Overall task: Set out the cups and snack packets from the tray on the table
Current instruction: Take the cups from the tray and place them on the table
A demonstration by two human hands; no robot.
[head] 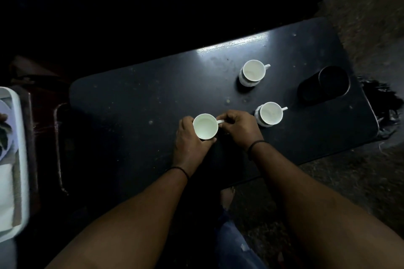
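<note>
Both forearms enter from 6 o'clock, each with a thin dark band at the wrist. Left hand [189, 137] curled round the near and left wall of a white cup [205, 126], fingers closed against it. Right hand [239, 126] pinches that cup's handle, which points to 3 o'clock. Cup upright, mouth up, on the dark table [135, 102]; cannot tell whether its base touches the top.

At 2 o'clock from it, near the right hand, a second white cup [271, 113], handle to 3 o'clock. Farther, at 1 o'clock, a third cup [254, 70], same handle direction. A dark cylindrical container [328, 85] lies tilted near the table's right end.

Table top dusty, with a bright glare strip on the far edge. White tray [19, 159] at 9 o'clock, well apart from the cups; contents unclear. Room dark; no legible writing.
</note>
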